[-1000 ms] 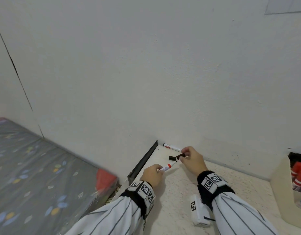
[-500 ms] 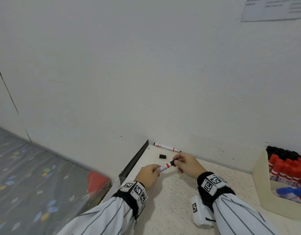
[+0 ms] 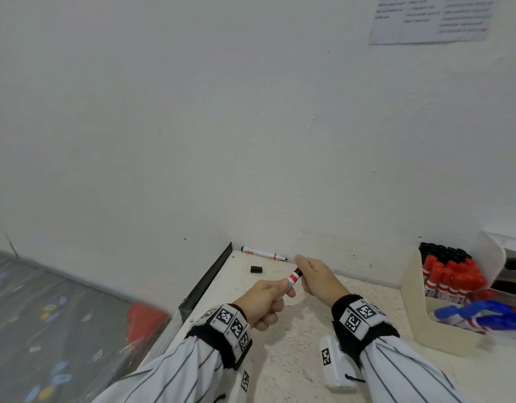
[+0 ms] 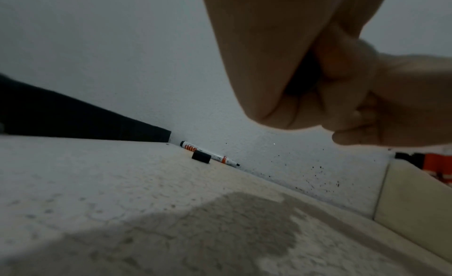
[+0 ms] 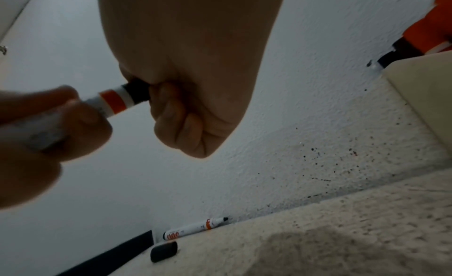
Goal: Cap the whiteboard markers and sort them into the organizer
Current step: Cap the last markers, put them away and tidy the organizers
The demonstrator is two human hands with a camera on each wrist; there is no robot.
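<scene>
Head view: speckled table [image 3: 282,353] meets white wall [image 3: 251,126]; both hands grip one marker [image 3: 293,279].

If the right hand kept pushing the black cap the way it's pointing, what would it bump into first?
Most likely the left hand. The right hand presses the black cap along the marker, whose barrel the left hand grips. Only a short stretch of barrel separates them.

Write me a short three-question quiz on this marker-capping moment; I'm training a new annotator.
1. True or false: the marker lying by the wall has its cap on.
2. Which hand grips the black cap on the held marker: A left, B right?
3. Fill in: the loose cap lies on the ____.

Key: 1 false; 2 B; 3 table.
</scene>
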